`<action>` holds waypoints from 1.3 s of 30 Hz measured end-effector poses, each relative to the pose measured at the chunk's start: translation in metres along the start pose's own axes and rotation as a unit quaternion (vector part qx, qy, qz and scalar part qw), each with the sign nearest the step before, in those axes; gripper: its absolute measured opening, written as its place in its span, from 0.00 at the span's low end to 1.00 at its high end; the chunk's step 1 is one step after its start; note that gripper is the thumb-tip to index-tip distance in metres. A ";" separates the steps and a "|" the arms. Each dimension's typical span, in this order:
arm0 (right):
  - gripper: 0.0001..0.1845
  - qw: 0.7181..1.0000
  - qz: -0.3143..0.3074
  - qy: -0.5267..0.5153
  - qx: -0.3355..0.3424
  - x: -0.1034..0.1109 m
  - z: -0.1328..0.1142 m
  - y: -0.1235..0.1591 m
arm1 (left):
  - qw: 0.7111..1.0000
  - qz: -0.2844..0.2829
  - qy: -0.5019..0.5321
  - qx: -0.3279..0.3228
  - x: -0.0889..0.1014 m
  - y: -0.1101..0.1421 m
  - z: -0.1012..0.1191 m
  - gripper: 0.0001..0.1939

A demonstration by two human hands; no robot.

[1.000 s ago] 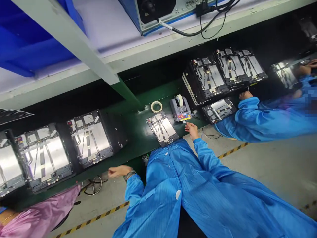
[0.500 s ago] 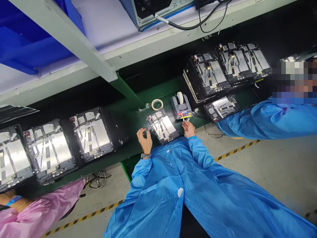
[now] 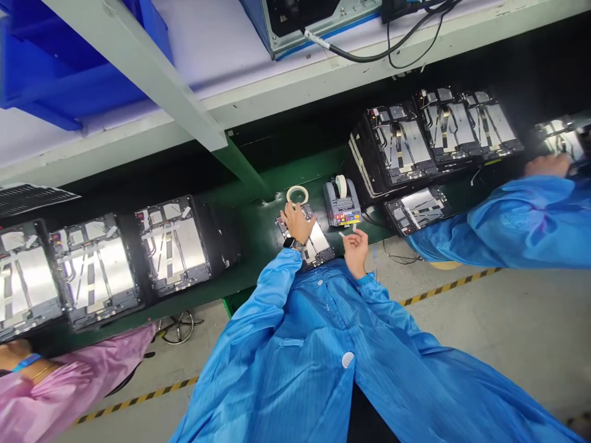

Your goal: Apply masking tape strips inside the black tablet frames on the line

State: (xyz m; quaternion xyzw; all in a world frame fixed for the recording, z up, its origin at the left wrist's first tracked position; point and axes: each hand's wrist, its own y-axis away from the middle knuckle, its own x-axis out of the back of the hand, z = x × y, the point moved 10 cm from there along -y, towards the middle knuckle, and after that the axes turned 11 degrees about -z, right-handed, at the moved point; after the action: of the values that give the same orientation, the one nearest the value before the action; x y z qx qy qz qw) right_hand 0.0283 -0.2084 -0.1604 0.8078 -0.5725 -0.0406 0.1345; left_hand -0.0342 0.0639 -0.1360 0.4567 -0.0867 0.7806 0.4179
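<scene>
An opened tablet-like device (image 3: 318,241) with silver plates and dark cables lies on the green bench in front of me. Over its upper part rests my left hand (image 3: 298,223), fingers spread, hiding much of that end. My right hand (image 3: 356,253) is just below the tape dispenser (image 3: 342,212), thumb and fingers pinched on a small whitish strip of tape (image 3: 342,234). A second pale strip (image 3: 354,227) shows just above those fingertips; whether it is held cannot be seen. Behind my left hand lies a roll of cream tape (image 3: 297,195).
Stacked similar devices (image 3: 401,144) stand at the right, with a single device (image 3: 418,210) in front. More devices (image 3: 173,246) line the left. A co-worker's blue sleeve (image 3: 498,224) reaches in from the right, a pink sleeve (image 3: 92,375) from the left. A shelf post (image 3: 240,163) stands behind.
My left hand has moved from beside the device onto its upper part. My right hand has drawn slightly down from the dispenser's front with a tape strip.
</scene>
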 end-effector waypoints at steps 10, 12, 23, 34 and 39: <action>0.39 0.812 -0.318 0.420 0.250 -0.170 -0.101 -0.100 | 0.994 -0.083 -0.049 0.052 -0.011 -0.020 -0.028 0.28; 0.44 0.751 -0.368 0.484 0.258 -0.196 -0.096 -0.110 | 0.993 -0.089 -0.053 0.061 -0.010 -0.021 -0.027 0.27; 0.59 0.606 -0.441 0.584 0.310 -0.229 -0.085 -0.124 | 0.989 -0.119 -0.030 0.079 -0.002 -0.030 -0.038 0.27; 0.59 0.607 -0.451 0.577 0.309 -0.226 -0.075 -0.121 | 0.986 -0.130 -0.038 0.098 -0.002 -0.038 -0.045 0.27; 0.58 0.613 -0.443 0.572 0.318 -0.222 -0.077 -0.120 | 0.985 -0.136 -0.034 0.098 -0.002 -0.042 -0.048 0.27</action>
State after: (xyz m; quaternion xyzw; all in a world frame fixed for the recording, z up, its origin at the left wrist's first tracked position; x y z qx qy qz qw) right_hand 0.0794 0.0501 -0.1377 0.8145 0.0706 0.5598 0.1350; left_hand -0.0337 0.1141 -0.1751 0.5292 0.0388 0.7051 0.4704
